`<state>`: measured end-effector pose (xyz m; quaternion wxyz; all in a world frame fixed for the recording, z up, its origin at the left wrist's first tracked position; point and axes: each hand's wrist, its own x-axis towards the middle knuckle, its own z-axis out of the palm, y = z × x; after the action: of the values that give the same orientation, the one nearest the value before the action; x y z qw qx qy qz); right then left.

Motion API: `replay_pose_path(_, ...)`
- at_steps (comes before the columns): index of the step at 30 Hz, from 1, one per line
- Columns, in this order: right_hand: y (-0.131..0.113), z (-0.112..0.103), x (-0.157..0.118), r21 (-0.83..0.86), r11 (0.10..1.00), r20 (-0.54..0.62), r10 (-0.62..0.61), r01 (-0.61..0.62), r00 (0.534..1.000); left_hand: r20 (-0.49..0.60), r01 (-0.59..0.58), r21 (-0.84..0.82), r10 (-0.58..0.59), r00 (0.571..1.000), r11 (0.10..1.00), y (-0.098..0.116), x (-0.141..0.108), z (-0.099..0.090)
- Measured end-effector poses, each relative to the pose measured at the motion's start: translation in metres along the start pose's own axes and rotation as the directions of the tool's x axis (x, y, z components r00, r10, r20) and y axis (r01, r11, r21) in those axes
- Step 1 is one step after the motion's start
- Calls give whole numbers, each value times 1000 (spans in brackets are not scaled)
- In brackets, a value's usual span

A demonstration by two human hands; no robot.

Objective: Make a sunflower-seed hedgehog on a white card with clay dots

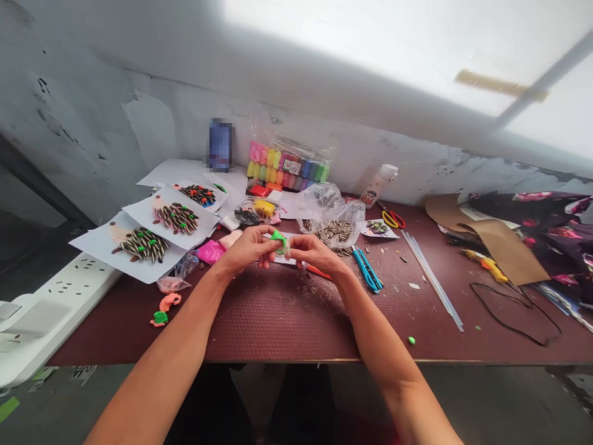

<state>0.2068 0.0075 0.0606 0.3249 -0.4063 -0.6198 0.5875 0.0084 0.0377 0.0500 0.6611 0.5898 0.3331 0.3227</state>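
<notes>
Both hands meet over the middle of the dark red table [278,327]. Between their fingertips is a small green piece [278,237] with what looks like clear plastic around it. My left hand [252,248] pinches it from the left, and my right hand [311,252] has its fingers closed on its right side. Just beyond the hands lie a black lump and a yellow lump [263,208] in plastic. A plastic bag of striped seeds [334,232] rests behind my right hand. Sheets with seed-covered shapes [144,245] are stacked at the left.
A white power strip [60,303] runs along the left edge. Bags of coloured clay [290,167] lean at the back wall, near a bottle [380,185]. At right are a blue cutter [367,271], scissors [393,219], clear sticks [433,281] and a glue gun [488,266] with its cord.
</notes>
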Motion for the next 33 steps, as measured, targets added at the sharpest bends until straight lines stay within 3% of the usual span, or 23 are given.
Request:
replay_pose_path(9,10,-2,6,-1,999,-148,-53,53,988,-21,-17,-21,16,1000,1000,-4,2,-5)
replay_pose_path(23,11,0,7,135,988,-247,-44,80,968,-41,3,-78,-7,999,997,-5,3,-6)
replay_pose_path(28,13,-2,9,177,977,-383,-45,121,923,-92,16,-81,-23,995,997,-6,5,-7)
replay_pose_path(33,13,-8,11,220,964,-520,-16,152,854,-210,-34,-207,-11,978,978,-7,9,-9)
